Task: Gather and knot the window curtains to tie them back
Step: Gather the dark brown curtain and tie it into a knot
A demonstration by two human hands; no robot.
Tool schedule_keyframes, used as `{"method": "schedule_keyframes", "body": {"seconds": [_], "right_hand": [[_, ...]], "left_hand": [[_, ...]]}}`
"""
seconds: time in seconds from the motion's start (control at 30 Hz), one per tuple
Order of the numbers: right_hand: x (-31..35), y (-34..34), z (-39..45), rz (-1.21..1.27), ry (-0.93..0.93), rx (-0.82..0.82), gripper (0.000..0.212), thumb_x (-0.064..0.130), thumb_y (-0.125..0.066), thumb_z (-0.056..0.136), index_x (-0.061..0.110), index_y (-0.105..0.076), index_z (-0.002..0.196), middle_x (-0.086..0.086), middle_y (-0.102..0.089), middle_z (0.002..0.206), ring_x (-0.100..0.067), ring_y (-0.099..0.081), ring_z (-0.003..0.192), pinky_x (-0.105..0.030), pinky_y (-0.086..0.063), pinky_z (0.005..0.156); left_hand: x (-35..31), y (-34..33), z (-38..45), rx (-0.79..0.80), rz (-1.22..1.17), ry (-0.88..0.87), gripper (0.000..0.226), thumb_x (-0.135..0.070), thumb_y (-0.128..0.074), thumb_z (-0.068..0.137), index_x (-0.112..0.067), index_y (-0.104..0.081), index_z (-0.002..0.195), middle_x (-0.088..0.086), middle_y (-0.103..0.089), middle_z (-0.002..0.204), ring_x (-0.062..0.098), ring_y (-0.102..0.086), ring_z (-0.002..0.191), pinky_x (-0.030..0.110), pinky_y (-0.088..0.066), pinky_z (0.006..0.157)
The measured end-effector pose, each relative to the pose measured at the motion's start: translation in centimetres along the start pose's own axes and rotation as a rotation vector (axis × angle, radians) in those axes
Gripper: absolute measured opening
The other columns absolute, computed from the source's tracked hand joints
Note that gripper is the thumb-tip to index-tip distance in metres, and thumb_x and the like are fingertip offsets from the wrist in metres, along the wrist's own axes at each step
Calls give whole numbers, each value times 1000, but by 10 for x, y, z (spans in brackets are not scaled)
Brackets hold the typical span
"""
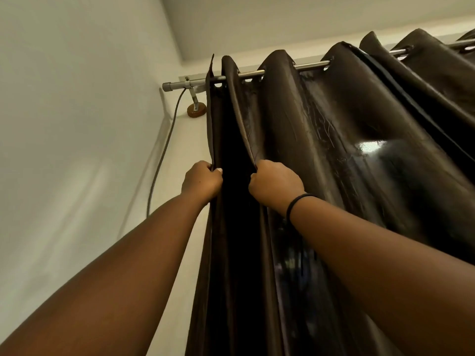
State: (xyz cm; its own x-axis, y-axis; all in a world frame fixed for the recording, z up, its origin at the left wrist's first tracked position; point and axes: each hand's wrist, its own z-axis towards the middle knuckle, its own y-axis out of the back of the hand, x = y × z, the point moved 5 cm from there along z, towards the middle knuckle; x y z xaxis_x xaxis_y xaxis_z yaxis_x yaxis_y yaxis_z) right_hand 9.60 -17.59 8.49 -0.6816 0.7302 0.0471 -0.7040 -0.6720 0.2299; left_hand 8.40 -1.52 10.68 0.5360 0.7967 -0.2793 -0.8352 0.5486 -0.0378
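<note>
Clearly the work is at its start: the dark brown curtain (321, 124) fills the right and centre of the frame, hanging from a metal rod (277, 68) across the upper part, and its folds are spread along that rod well toward the upper right corner. Nothing is bunched into a single bundle, and no knot shows anywhere in the cloth that can be seen. A second panel seems to overlap at the upper right, though where one ends and the other begins is hard to tell.

Near the middle of the frame, the left hand (201, 179) grips the curtain's outer edge, the strip nearest the wall, with its fingers curled round the fabric. Just beside it, with one dark fold between them, the right hand (276, 185) holds the next ridge of cloth, fingers closed over it; a black band (295, 204) sits on that wrist.

Judging from this, only the first two pleats are in hand. Drawing the remaining folds in from the right, collecting them lower down and tying the knot all look still to do.

A grey cable (164, 152) runs down the wall at left, below the rod's bracket (195, 104).
</note>
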Motion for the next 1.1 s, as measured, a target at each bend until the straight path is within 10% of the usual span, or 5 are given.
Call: {"method": "schedule_keyframes", "body": {"seconds": [0.1,0.6,0.83,0.97,1.1], "right_hand": [[-28,8,1,1,7,3,10,20,-48,93,15,-46,85,-2,-51,78,-25,-54,73,-34,-42,64],[-129,54,3,-13,-74,-112,26,20,-47,89,17,-61,110,-8,-64,92,-28,-62,81,-40,-55,73],[-93,30,-9,482,33,192,23,30,-60,87,9,-70,91,-2,-59,67,-15,-52,59,-23,-42,50],[-114,52,9,56,-257,-200,78,69,-61,67,22,-49,128,-14,-48,128,-32,-49,117,-43,-47,91],[-110,32,14,103,-427,-10,74,37,-67,80,3,-31,136,-19,-49,126,-35,-54,107,-40,-49,84]], "left_hand": [[-19,-12,-4,-53,22,-19,36,-19,-47,94,-11,-47,59,9,-46,60,46,-58,92,28,-32,58],[-120,-124,-15,55,-202,-59,25,-18,-51,90,-7,-59,69,8,-53,65,22,-54,61,26,-45,50],[-88,-92,-19,68,66,11,64,-43,-63,80,-11,-38,129,11,-53,121,25,-53,94,34,-43,73],[-63,-53,-23,111,259,-68,24,-22,-54,83,-14,-45,104,4,-50,90,19,-47,73,31,-36,64],[-49,-29,-31,116,265,-96,16,-21,-53,82,-16,-44,94,2,-48,80,24,-51,77,28,-37,62]]}}
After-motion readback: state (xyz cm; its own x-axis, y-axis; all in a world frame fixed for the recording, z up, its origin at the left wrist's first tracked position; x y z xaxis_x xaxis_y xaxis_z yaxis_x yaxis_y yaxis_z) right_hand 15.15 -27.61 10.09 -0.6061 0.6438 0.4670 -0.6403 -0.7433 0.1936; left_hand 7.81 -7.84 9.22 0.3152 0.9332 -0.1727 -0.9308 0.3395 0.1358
